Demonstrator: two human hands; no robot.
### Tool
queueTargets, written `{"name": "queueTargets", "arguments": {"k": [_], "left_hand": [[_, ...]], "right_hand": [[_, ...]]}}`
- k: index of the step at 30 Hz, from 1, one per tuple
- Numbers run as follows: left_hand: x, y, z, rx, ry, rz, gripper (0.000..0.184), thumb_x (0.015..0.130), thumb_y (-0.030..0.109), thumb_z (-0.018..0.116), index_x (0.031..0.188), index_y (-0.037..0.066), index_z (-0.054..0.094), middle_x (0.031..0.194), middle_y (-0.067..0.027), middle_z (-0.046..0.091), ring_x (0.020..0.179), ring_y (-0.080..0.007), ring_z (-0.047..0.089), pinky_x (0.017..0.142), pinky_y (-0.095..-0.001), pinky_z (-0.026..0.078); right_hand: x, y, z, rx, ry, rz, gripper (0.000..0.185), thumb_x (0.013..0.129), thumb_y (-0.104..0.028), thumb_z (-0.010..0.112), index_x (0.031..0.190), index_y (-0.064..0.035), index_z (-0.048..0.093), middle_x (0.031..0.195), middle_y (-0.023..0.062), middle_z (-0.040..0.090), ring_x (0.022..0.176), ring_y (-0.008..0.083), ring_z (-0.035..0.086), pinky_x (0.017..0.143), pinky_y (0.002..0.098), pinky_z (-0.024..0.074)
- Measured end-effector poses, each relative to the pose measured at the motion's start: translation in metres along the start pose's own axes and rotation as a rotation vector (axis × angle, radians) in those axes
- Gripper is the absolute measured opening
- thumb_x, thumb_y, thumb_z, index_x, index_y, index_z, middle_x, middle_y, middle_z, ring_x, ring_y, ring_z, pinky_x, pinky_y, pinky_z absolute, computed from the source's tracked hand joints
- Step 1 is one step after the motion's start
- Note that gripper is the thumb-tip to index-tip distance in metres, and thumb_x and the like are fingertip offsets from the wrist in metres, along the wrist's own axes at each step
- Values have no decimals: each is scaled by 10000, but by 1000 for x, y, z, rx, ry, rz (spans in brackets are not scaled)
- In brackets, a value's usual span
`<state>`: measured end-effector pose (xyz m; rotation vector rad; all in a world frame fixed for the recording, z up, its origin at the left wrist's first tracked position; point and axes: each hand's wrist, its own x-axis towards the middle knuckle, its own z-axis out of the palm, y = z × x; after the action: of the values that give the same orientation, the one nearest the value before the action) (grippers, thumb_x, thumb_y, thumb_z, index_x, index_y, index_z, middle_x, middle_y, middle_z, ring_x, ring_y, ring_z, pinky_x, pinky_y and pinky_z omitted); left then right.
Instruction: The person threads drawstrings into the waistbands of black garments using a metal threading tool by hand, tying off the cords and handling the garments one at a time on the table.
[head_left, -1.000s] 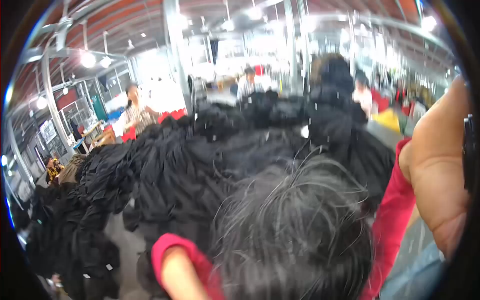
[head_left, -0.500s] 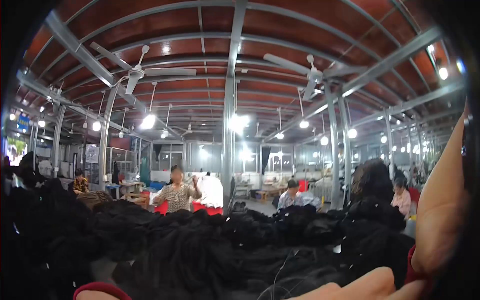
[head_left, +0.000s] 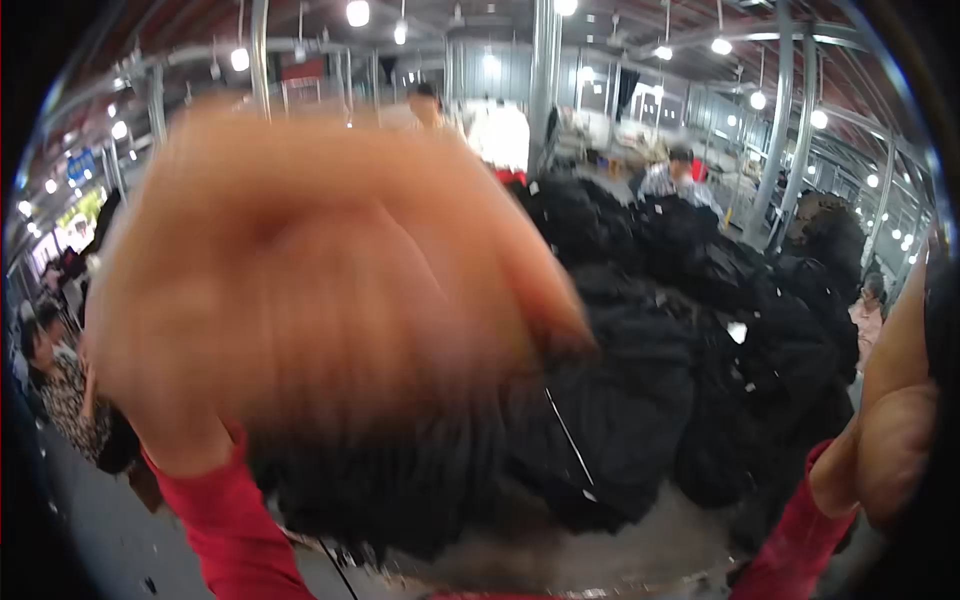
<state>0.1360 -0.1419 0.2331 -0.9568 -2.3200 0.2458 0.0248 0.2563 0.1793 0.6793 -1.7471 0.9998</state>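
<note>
Left hand (head_left: 340,260): one, raised close to the lens, blurred, filling much of the left half of the head view; fingers bent downward; whether it grips anything cannot be told. Red sleeve (head_left: 225,520) at its wrist.

Right hand (head_left: 895,440): one, raised at the right edge of the view, partly cut off, well apart from the left hand; fingertips not clear, grip cannot be told. Second red sleeve (head_left: 800,535) at its wrist.

Black cloth (head_left: 620,390): one large heap, crumpled and folded, across the centre and right, partly hidden by the left hand; contact with that hand cannot be told. Small white pieces are scattered over it, the largest a white scrap (head_left: 737,332) right of centre. A thin pale strip (head_left: 570,440) lies slantwise on the near folds.

Table (head_left: 620,545): pale top, bare along the near edge, under the cloth.

Bundle (head_left: 825,230): brown and dark, bulky, at the heap's far right.

Persons nearby: one in a patterned top (head_left: 65,395), far left; one beyond the left hand, mostly hidden; one in a light patterned top (head_left: 660,182), behind the heap; one in a pink top (head_left: 868,325), right.

Surroundings: grey floor (head_left: 110,540), lower left; white pile (head_left: 500,138), background; metal posts (head_left: 778,120); lit hanging bulbs (head_left: 358,12).
</note>
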Motion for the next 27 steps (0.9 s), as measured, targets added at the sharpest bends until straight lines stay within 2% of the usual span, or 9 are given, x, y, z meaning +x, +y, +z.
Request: {"name": "queueTargets", "arguments": {"k": [9, 21, 27], "left_hand": [[-21, 51, 38, -105, -31, 152, 156, 837, 51, 463, 893, -25, 588, 890, -105, 604, 774, -177, 588, 703, -260, 495], [-22, 51, 52, -143, -19, 241, 150, 826, 36, 468, 894, -16, 591, 892, -97, 604, 776, -168, 587, 694, -255, 492], [-27, 46, 53, -133, 16, 259, 148, 821, 29, 471, 894, -11, 592, 893, -93, 605, 777, -164, 587, 689, -253, 491]], "right_hand": [[-57, 15, -28, -28, 6, 51, 344, 790, -241, 578, 993, 20, 488, 929, 167, 541, 817, 295, 557, 690, 369, 456], [-65, -3, -12, 12, -9, 41, 341, 799, -266, 566, 966, 25, 504, 911, 171, 553, 805, 307, 562, 698, 386, 458], [-96, -43, 12, 145, -55, 0, 343, 804, -278, 560, 953, 28, 512, 902, 173, 559, 799, 313, 564, 702, 395, 460]]}}
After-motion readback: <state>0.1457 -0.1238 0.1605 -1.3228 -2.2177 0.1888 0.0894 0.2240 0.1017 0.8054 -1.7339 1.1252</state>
